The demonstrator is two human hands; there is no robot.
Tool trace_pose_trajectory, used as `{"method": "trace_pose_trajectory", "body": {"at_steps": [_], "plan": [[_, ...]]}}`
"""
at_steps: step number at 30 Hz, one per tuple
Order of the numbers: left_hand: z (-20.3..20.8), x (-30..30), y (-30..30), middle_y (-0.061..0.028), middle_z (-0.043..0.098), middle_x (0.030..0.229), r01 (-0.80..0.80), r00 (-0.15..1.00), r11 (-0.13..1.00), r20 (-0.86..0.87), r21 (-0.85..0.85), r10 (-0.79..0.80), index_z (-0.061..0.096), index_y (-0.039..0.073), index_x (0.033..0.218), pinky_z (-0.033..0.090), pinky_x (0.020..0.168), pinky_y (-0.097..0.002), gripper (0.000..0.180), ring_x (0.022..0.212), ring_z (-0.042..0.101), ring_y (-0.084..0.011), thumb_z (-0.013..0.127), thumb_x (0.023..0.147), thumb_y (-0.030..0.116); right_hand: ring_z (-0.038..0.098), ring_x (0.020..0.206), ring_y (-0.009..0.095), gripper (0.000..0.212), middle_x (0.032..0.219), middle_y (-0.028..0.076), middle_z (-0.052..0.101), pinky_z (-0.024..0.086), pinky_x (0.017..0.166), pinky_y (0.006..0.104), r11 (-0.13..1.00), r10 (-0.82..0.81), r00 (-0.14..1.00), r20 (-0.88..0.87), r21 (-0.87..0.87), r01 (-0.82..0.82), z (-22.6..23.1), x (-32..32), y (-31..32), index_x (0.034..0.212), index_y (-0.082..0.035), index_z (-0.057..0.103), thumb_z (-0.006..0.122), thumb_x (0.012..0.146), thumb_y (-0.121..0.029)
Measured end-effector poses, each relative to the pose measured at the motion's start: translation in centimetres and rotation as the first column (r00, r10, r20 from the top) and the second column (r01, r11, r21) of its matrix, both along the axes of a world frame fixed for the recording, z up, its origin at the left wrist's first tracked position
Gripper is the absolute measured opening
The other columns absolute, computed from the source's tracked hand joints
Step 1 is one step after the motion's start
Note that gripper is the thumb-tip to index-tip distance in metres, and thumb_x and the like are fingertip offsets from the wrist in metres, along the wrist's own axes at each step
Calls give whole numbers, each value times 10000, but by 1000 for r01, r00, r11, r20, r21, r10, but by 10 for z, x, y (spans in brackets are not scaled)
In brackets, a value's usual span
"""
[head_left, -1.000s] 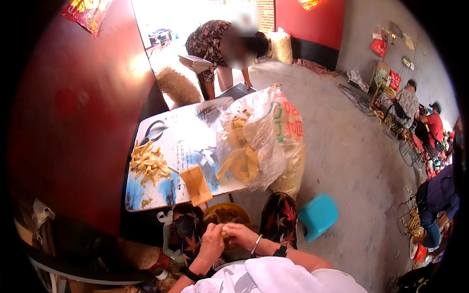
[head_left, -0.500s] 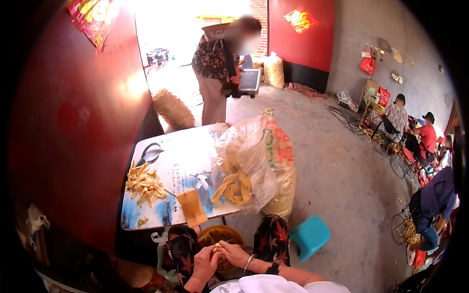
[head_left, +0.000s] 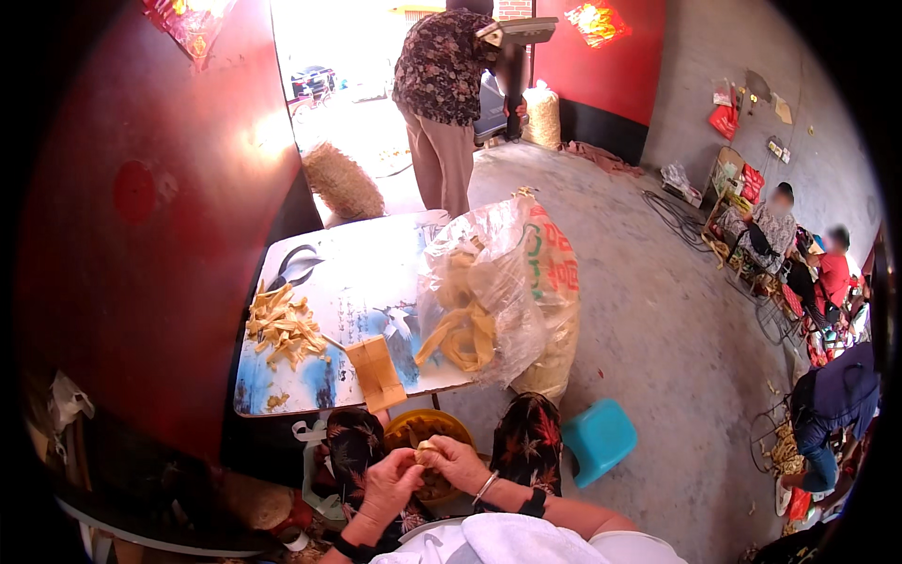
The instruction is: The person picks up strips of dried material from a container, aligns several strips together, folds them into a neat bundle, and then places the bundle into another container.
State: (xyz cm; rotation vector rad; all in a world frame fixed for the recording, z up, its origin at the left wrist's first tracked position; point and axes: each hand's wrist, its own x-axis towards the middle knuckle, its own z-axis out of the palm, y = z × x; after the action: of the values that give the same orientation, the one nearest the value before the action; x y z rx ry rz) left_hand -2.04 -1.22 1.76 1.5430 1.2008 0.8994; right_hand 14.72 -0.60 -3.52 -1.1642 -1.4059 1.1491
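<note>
The right hand [head_left: 456, 464] pinches a small pale piece [head_left: 427, 449]; the left hand [head_left: 392, 481] meets it at the fingertips, its closure unclear. The bowl [head_left: 458, 425] sits beneath the grip, probably to catch drops. Ahead-left of the grip, strips [head_left: 285, 324] lie on the table [head_left: 362, 258], apparently for easy reach. Ahead-right, the sack [head_left: 556, 320] bears red and green printed characters.

The co-worker [head_left: 437, 75], bent low 1 second ago, stands straighter, platform scale [head_left: 491, 111] lifted.
</note>
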Motion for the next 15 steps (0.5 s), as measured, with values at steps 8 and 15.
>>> {"method": "trace_pose_trajectory", "body": {"at_steps": [8, 15], "plan": [[-9, 15, -2, -152, 654, 799, -52, 985, 960, -144, 275, 95, 659, -9, 911, 525, 608, -339, 108, 691, 658, -294, 678, 831, 61, 524, 686, 21, 188, 864, -42, 611, 460, 607, 188, 826, 115, 876, -469, -445, -347, -2, 6, 4, 1063, -77, 615, 588, 983, -244], [4, -25, 10, -68, 554, 540, -205, 964, 964, -134, 167, 229, 641, 6, 762, 415, 435, -301, 130, 452, 538, -130, 583, 878, 20, 608, 769, 345, 101, 809, 160, 602, 485, 680, 380, 971, 30, 968, 250, 224, -88, 30, 14, -16, 934, -41, 621, 651, 848, -84]]}}
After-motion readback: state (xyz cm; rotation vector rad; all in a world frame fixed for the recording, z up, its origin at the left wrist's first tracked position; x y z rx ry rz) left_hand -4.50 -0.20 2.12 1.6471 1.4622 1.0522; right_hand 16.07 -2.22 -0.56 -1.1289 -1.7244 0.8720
